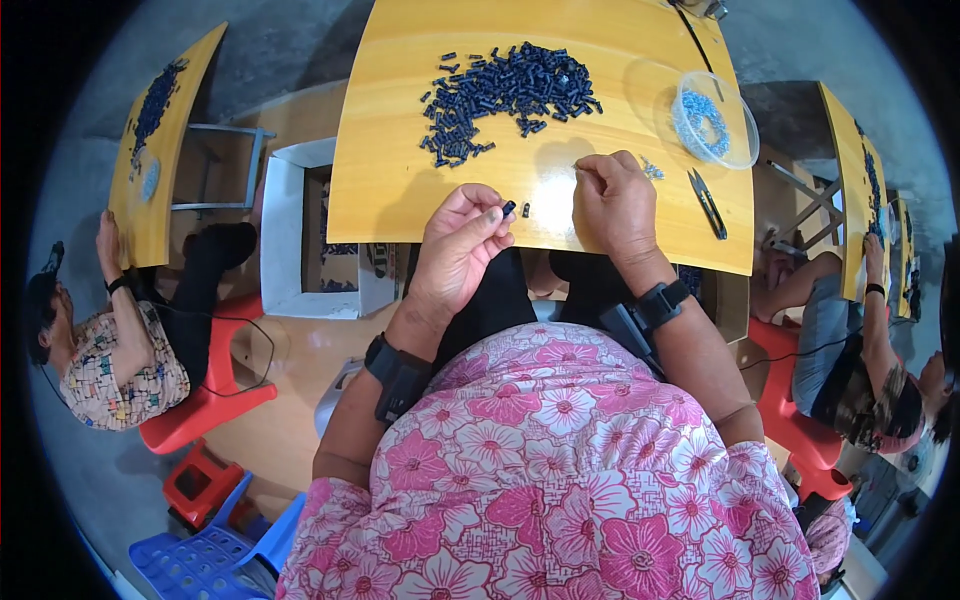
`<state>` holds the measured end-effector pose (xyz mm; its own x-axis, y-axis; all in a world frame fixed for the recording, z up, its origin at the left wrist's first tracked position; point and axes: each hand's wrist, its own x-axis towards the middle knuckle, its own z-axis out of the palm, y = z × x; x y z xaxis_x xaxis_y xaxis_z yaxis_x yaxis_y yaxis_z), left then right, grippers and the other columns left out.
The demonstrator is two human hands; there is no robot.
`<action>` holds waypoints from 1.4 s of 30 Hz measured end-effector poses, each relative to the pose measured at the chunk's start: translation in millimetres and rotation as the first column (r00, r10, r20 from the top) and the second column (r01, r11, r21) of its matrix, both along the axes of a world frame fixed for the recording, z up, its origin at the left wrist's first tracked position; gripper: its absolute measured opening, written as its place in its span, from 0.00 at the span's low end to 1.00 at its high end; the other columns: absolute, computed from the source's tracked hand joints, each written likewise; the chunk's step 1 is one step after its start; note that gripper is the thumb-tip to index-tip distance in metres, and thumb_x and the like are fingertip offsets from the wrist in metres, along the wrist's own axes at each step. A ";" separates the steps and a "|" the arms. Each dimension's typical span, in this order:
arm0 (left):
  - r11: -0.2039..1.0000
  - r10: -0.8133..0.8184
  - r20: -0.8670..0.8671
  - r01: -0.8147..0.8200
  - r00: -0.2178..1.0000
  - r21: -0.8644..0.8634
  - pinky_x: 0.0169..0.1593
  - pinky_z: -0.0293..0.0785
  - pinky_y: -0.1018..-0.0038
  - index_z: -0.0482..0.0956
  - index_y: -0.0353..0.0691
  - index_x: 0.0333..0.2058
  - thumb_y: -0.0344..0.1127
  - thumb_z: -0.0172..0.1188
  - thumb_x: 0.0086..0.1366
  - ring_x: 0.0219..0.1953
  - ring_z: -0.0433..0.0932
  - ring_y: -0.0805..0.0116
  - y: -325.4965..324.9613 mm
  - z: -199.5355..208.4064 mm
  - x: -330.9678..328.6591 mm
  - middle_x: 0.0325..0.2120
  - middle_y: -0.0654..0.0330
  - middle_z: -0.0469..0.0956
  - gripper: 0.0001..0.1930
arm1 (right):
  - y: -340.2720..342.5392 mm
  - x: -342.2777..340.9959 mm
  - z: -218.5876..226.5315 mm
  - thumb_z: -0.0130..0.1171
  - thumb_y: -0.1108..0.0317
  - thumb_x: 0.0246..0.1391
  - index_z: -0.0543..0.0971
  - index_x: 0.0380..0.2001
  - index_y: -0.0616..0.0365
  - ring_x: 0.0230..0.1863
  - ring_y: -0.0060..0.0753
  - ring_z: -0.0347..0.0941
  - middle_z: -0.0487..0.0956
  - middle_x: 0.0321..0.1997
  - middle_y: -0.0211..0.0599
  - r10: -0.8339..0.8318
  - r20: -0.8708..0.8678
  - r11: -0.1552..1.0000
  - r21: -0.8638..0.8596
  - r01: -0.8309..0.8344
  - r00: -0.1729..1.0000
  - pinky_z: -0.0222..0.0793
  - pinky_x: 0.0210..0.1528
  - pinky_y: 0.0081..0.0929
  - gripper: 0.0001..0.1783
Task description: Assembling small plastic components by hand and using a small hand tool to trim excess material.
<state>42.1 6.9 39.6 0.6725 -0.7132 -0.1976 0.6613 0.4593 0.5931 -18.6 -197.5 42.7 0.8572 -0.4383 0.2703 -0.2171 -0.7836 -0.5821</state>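
Observation:
My left hand pinches a small black plastic piece between thumb and index finger, above the near edge of the yellow table. Just right of it, one more black piece lies on the tabletop. My right hand is closed in a pinch farther right; whatever its fingertips hold is too small to make out. A few tiny silvery bits are scattered beside that hand. Farther back spreads a heap of black cylindrical pieces.
A clear round tub holds many small silvery-blue parts at the right. Black-handled snips lie in front of it. An open white carton stands left of the table. Two people sit at other yellow tables, left and right.

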 end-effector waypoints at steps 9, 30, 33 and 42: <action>0.999 -0.003 0.017 0.002 1.000 0.034 0.40 0.73 0.79 0.72 0.41 0.38 0.27 0.54 0.64 0.32 0.71 0.78 -5.1 0.7 1.6 0.32 0.63 0.73 0.04 | 1.8 0.3 4.9 0.56 0.73 0.42 0.76 0.27 0.56 0.28 0.46 0.75 0.74 0.30 0.41 0.136 -0.003 0.968 -0.213 -0.133 0.991 0.73 0.31 0.37 0.05; 0.989 -0.009 0.047 0.002 0.999 0.149 0.39 0.73 0.80 0.72 0.41 0.39 0.28 0.54 0.64 0.31 0.72 0.79 -10.0 5.7 2.2 0.32 0.64 0.74 0.05 | 0.6 0.3 -1.8 0.54 0.70 0.50 0.74 0.30 0.52 0.30 0.46 0.74 0.74 0.31 0.37 0.050 -0.183 0.947 -0.304 -0.105 0.982 0.70 0.29 0.39 0.02; 0.988 -0.013 0.045 0.006 0.999 0.151 0.39 0.73 0.79 0.72 0.41 0.39 0.29 0.55 0.64 0.32 0.72 0.79 -10.3 3.2 2.5 0.32 0.64 0.74 0.05 | -0.5 -0.9 0.5 0.54 0.70 0.51 0.74 0.29 0.53 0.32 0.46 0.74 0.74 0.31 0.37 0.066 -0.156 0.955 -0.277 -0.108 0.986 0.70 0.30 0.40 0.02; 0.989 0.018 0.052 -0.026 0.998 0.145 0.39 0.73 0.79 0.73 0.42 0.38 0.29 0.55 0.64 0.32 0.72 0.79 -5.7 2.5 3.8 0.31 0.64 0.74 0.04 | -17.7 -28.1 13.1 0.59 0.76 0.47 0.80 0.38 0.56 0.36 0.30 0.71 0.74 0.31 0.36 0.249 0.114 0.934 0.234 -0.270 0.962 0.68 0.39 0.23 0.12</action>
